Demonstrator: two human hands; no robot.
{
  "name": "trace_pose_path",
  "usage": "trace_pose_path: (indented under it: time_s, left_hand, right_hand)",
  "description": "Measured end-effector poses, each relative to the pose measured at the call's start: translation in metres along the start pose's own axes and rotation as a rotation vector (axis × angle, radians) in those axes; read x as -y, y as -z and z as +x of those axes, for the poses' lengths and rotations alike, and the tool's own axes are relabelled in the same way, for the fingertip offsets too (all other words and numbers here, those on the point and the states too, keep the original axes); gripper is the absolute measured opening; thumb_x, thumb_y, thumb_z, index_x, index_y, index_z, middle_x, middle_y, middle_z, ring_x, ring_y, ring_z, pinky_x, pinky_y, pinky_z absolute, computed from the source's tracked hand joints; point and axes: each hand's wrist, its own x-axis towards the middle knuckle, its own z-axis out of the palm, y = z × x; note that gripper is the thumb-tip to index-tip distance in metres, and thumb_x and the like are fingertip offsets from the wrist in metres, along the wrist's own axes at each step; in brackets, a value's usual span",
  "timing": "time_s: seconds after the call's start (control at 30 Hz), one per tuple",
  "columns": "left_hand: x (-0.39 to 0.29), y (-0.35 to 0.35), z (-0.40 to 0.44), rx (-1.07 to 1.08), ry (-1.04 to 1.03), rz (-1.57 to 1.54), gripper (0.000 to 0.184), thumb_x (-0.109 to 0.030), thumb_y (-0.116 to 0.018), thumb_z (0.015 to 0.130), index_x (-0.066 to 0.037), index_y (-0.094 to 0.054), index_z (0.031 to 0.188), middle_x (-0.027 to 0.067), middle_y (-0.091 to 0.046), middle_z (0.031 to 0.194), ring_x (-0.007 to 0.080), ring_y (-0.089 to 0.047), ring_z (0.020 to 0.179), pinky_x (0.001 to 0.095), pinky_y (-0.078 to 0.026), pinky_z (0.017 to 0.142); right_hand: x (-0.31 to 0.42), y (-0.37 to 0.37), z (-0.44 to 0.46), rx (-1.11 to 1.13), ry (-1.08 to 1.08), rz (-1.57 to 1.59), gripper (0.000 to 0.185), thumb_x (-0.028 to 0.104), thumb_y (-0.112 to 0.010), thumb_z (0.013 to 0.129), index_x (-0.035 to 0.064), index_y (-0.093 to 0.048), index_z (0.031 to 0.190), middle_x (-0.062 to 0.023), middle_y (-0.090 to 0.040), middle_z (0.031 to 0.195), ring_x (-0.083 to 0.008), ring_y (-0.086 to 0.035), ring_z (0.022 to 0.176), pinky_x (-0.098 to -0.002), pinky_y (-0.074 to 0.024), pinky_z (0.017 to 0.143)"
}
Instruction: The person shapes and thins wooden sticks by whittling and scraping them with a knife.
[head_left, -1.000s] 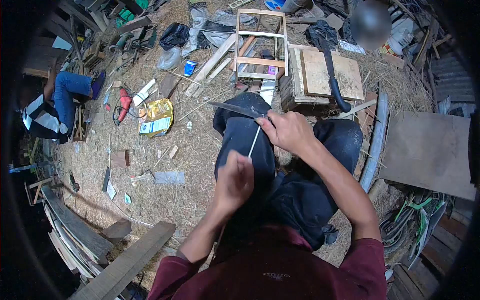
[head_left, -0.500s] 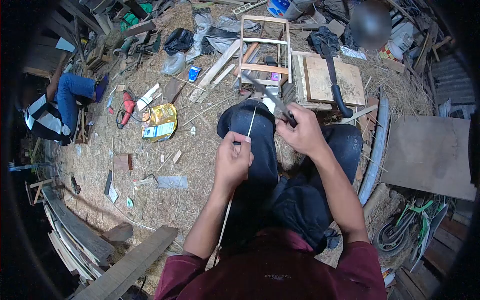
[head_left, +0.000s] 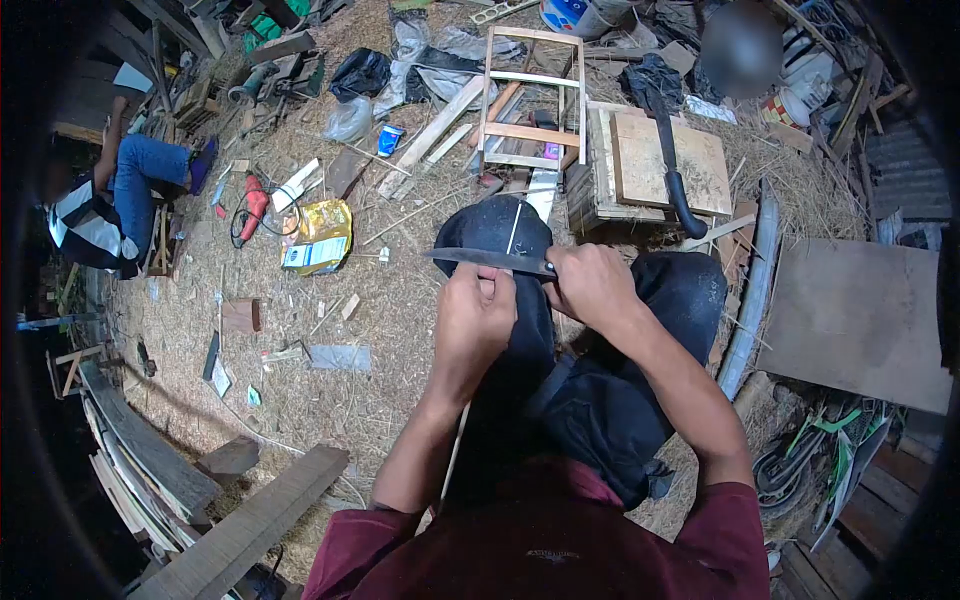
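Observation:
My left hand [head_left: 478,318] is closed around a thin pale strip [head_left: 515,228], which looks like split bamboo or wood. The strip's upper end sticks out over my knee, and its lower part runs back along my left forearm. In my right hand [head_left: 592,285] is the handle of a knife [head_left: 490,258]. Its long dark blade lies crosswise over the strip, just above my left fingers, pointing left. Whether the edge bites into the strip I cannot tell.
A wooden frame [head_left: 533,133] stands ahead, beside a wooden block [head_left: 670,160] with a black-handled tool [head_left: 668,150] on it. A red power tool [head_left: 254,208] and a yellow packet [head_left: 320,236] lie left on the littered ground. Another person [head_left: 125,200] sits far left.
The knife has swung down and left, from pointing up and away to lying across the strip. My right hand has come lower; the left still grips the strip.

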Motion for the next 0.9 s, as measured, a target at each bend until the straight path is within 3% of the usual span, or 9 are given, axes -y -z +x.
trace_pose_path:
  time_s: [0.07,0.33,0.47,0.57,0.67,0.77,0.9]
  left_hand:
    - [-0.019,0.003,0.004,0.075,0.210,-0.108,0.018,-0.016,-0.058,0.099,-0.002,-0.053,0.091,0.0018,-0.057,0.058,0.0066,-0.047,0.042,0.0249,-0.034,0.037]
    - [-0.007,0.006,-0.013,0.095,0.143,-0.087,0.017,-0.017,-0.057,0.101,-0.005,-0.051,0.090,-0.0015,-0.052,0.056,0.0051,-0.043,0.043,0.0235,-0.031,0.037]
    - [0.011,0.012,-0.030,0.097,0.122,-0.095,0.016,-0.016,-0.057,0.101,-0.006,-0.051,0.090,-0.0032,-0.051,0.057,0.0039,-0.041,0.045,0.0225,-0.029,0.040]
    - [0.021,0.020,-0.052,0.124,-0.040,-0.017,0.016,-0.014,-0.057,0.101,-0.005,-0.051,0.088,-0.0032,-0.052,0.058,0.0035,-0.042,0.047,0.0223,-0.032,0.043]
    - [0.012,0.021,-0.053,0.104,0.077,-0.131,0.017,-0.012,-0.059,0.099,-0.004,-0.051,0.086,-0.0022,-0.054,0.058,0.0035,-0.045,0.049,0.0224,-0.035,0.046]
    - [0.004,0.007,-0.023,0.006,-0.007,0.066,0.015,-0.010,-0.060,0.098,-0.002,-0.054,0.087,0.0002,-0.058,0.059,0.0048,-0.050,0.051,0.0232,-0.038,0.047]
    - [-0.019,0.006,-0.001,0.022,0.061,0.078,0.014,-0.010,-0.061,0.096,0.003,-0.058,0.093,0.0038,-0.062,0.062,0.0069,-0.056,0.053,0.0246,-0.043,0.049]
  right_hand:
    - [0.002,0.003,0.002,0.006,-0.012,-0.013,0.013,0.016,-0.067,0.078,0.0028,-0.068,0.081,-0.0215,-0.068,0.071,-0.0387,-0.070,0.069,-0.0494,-0.0567,0.063]
    - [0.003,-0.009,0.009,0.026,-0.150,-0.048,0.016,0.010,-0.058,0.085,0.0034,-0.071,0.084,-0.0234,-0.070,0.076,-0.0386,-0.072,0.074,-0.0490,-0.0587,0.067]
    - [0.002,-0.009,0.008,0.029,-0.168,-0.017,0.013,0.009,-0.061,0.082,0.0026,-0.071,0.084,-0.0237,-0.070,0.076,-0.0393,-0.072,0.074,-0.0491,-0.0585,0.067]
    - [-0.001,-0.009,0.008,0.028,-0.177,0.019,0.012,0.010,-0.063,0.079,0.0018,-0.071,0.084,-0.0238,-0.069,0.076,-0.0398,-0.072,0.074,-0.0493,-0.0583,0.068]
    - [-0.001,-0.010,0.006,0.025,-0.159,0.033,0.012,0.010,-0.065,0.078,0.0014,-0.070,0.084,-0.0238,-0.069,0.076,-0.0402,-0.071,0.074,-0.0495,-0.0581,0.068]
    - [0.004,-0.008,0.003,0.019,-0.060,0.042,0.012,0.010,-0.064,0.079,0.0014,-0.070,0.084,-0.0237,-0.069,0.075,-0.0403,-0.071,0.074,-0.0497,-0.0578,0.067]
    - [0.007,-0.007,0.003,0.031,-0.005,0.038,0.011,0.010,-0.063,0.081,0.0014,-0.069,0.084,-0.0237,-0.069,0.075,-0.0400,-0.071,0.074,-0.0494,-0.0577,0.066]
